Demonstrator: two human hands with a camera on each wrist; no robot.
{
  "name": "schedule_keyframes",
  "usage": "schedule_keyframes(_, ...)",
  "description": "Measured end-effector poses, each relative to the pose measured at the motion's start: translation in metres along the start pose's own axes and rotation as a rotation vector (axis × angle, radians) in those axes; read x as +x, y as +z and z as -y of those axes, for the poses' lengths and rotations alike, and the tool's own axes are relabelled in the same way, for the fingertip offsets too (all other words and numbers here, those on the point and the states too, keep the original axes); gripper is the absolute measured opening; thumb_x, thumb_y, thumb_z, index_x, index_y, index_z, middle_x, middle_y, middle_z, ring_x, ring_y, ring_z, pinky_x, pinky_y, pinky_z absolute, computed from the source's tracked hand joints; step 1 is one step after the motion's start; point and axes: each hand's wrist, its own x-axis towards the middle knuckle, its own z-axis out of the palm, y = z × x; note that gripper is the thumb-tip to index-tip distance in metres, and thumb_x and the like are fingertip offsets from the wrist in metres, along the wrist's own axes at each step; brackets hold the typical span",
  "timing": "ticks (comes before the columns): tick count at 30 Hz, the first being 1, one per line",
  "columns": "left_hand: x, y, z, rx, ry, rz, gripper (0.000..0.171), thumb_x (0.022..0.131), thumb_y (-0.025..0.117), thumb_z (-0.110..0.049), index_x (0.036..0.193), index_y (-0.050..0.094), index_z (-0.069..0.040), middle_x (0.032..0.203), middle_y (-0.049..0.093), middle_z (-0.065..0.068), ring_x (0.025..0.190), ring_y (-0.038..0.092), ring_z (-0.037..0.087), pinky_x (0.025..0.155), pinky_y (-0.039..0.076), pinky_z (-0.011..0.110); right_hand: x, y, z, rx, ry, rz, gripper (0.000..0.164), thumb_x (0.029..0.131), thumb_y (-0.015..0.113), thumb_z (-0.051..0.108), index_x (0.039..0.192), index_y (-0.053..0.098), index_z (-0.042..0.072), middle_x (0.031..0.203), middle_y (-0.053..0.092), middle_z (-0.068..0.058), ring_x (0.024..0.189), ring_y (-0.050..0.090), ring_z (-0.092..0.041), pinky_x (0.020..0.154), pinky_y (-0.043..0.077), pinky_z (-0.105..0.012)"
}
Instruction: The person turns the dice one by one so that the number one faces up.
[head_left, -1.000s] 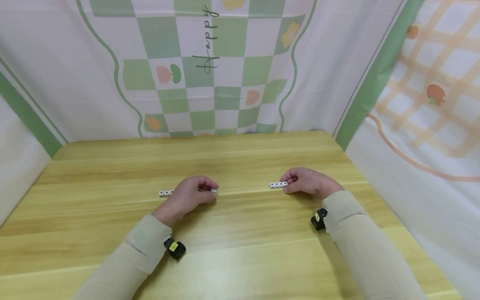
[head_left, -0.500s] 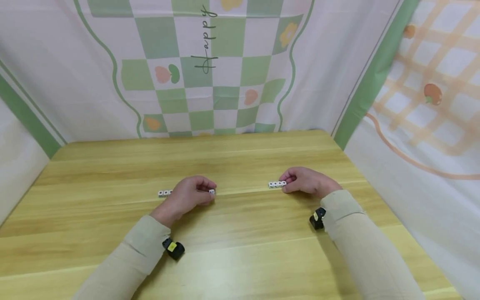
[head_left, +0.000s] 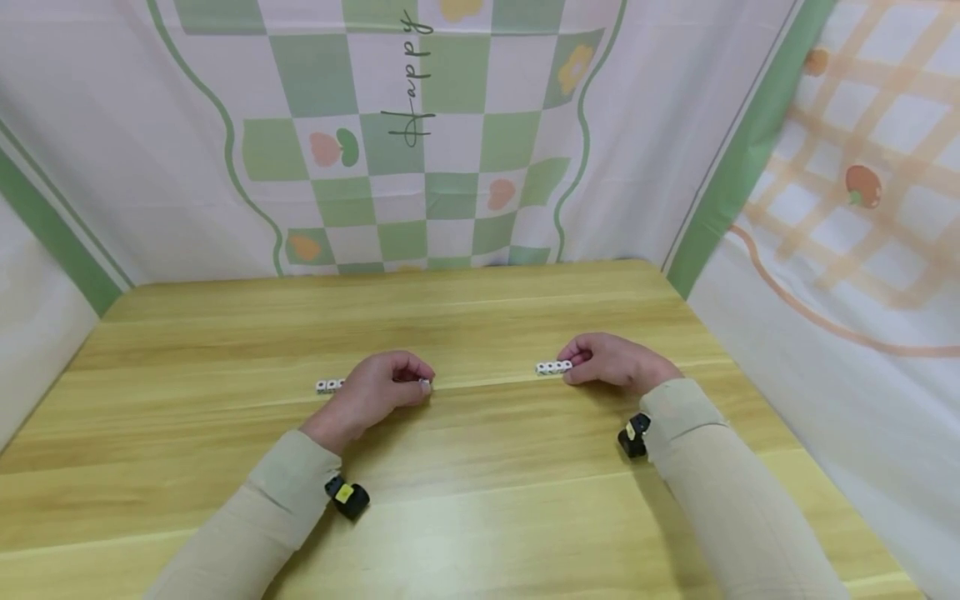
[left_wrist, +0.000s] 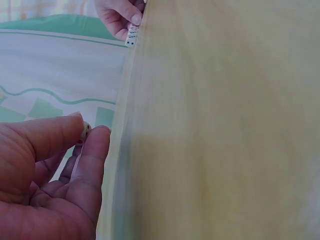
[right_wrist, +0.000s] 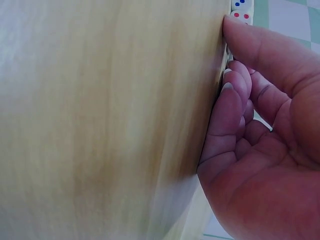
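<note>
My left hand (head_left: 372,389) pinches a small white die (left_wrist: 86,131) between thumb and fingertips, low over the wooden table. In the head view that die is mostly covered by the fingers. Behind this hand's wrist side lies a row of white dice (head_left: 327,386), its right end hidden by the hand. My right hand (head_left: 617,364) has thumb and finger around the right end of another row of white dice (head_left: 552,367), lined up side by side on the table. Blue and red pips show on two dice (right_wrist: 241,16) of that row in the right wrist view.
The wooden table (head_left: 465,467) reaches back to a patterned cloth (head_left: 450,200) hung along its far edge. More cloth (head_left: 847,275) hangs at the right side. A small black camera (head_left: 348,497) sits on the left wrist, another camera (head_left: 634,436) on the right.
The die in my left hand has turned or sunk between the fingers, so less of it shows. Both hands stay nearly in place, and the right-hand row looks unchanged.
</note>
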Motion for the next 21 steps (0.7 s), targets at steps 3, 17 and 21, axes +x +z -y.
schedule_keyframes(3,0.0005,0.0002,0.0003,-0.007,0.01,-0.002,0.023,0.098,0.073,-0.011,0.12,0.071,-0.006,0.109,0.068,0.006,0.096,0.06,0.021,0.082,0.053,0.031,-0.0004,0.0006,0.0002,-0.008,-0.008,0.004,0.033,0.095,0.075,0.013,0.122,0.063,-0.002,0.108,0.065,-0.009,0.095,0.054,-0.02,0.088,0.043,-0.032)
schedule_keyframes(17,0.0005,0.0005,0.0011,-0.022,-0.025,0.002,0.023,0.097,0.074,-0.01,0.119,0.072,-0.006,0.11,0.069,0.007,0.096,0.062,0.02,0.081,0.056,0.031,0.0002,0.0011,-0.0012,0.004,-0.002,0.01,0.033,0.095,0.076,0.013,0.122,0.063,-0.002,0.109,0.065,-0.009,0.096,0.053,-0.021,0.09,0.043,-0.033)
schedule_keyframes(21,0.0001,0.0,0.001,-0.057,-0.031,0.013,0.023,0.097,0.073,-0.009,0.12,0.071,-0.005,0.11,0.068,0.009,0.095,0.064,0.021,0.08,0.058,0.032,0.0002,0.0005,-0.0015,0.004,0.0,0.008,0.033,0.095,0.076,0.012,0.122,0.063,-0.002,0.108,0.065,-0.009,0.095,0.053,-0.02,0.089,0.043,-0.033)
